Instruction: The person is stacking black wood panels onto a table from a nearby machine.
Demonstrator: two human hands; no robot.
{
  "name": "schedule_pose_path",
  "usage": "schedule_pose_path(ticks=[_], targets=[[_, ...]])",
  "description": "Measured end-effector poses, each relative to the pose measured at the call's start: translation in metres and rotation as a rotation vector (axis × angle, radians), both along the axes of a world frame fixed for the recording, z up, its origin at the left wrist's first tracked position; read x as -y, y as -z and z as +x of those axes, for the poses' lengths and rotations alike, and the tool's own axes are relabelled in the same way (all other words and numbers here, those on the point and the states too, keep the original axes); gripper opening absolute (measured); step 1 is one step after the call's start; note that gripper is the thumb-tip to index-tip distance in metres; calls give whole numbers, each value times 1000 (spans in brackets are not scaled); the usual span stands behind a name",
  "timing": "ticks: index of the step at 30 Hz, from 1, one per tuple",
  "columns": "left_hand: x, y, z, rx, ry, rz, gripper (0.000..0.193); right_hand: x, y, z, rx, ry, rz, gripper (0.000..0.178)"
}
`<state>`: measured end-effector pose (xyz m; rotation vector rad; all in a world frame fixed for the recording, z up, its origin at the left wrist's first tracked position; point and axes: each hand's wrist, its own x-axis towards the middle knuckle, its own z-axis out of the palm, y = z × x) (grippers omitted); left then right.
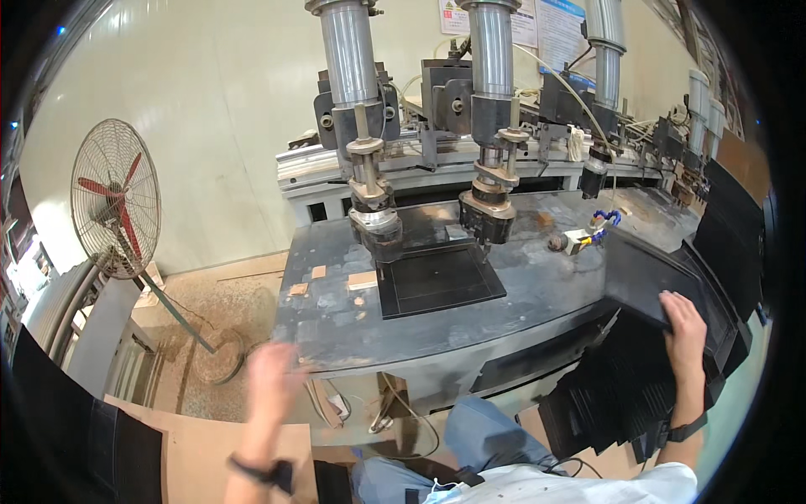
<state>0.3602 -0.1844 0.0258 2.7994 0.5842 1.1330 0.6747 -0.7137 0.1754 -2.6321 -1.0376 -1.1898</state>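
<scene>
My right hand [684, 323] grips the near edge of a black rectangular panel [642, 273], which is tilted up over the table's right front edge. My left hand [275, 378] hangs before the table's left front corner, smeared by motion, so its fingers cannot be made out. Another black panel [441, 286] lies flat on the worktable [420, 336], its far edge beneath two press heads. The left press head [378, 227] stands at its far left corner, the right press head [487, 214] at its far right corner.
Stacked black panels [604, 395] stand low beside my right arm, with more dark sheets [730, 218] behind. Wood scraps [363, 280] lie left of the flat panel. A tool with a blue coiled hose [579, 239] rests farther right. A pedestal fan [113, 197] stands at left.
</scene>
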Motion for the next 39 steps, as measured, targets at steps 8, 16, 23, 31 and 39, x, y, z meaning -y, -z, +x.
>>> schedule_pose_path(ticks=[8, 16, 23, 31, 39], targets=[[76, 57, 258, -256, 89, -23, 84, -149, 35, 42, -150, -590, 12, 40], [123, 50, 102, -311, 263, 241, 33, -283, 140, 73, -152, -745, -25, 32], [124, 13, -112, -285, -1, 411, 33, -342, 184, 117, -546, -813, -211, 50], [26, -28, -321, -383, -1007, 516, 32, -356, 199, 120, -542, -830, -237, 51], [-62, 1, -461, -554, -1451, 201, 53, -323, 149, 93, -444, -707, -244, 68]])
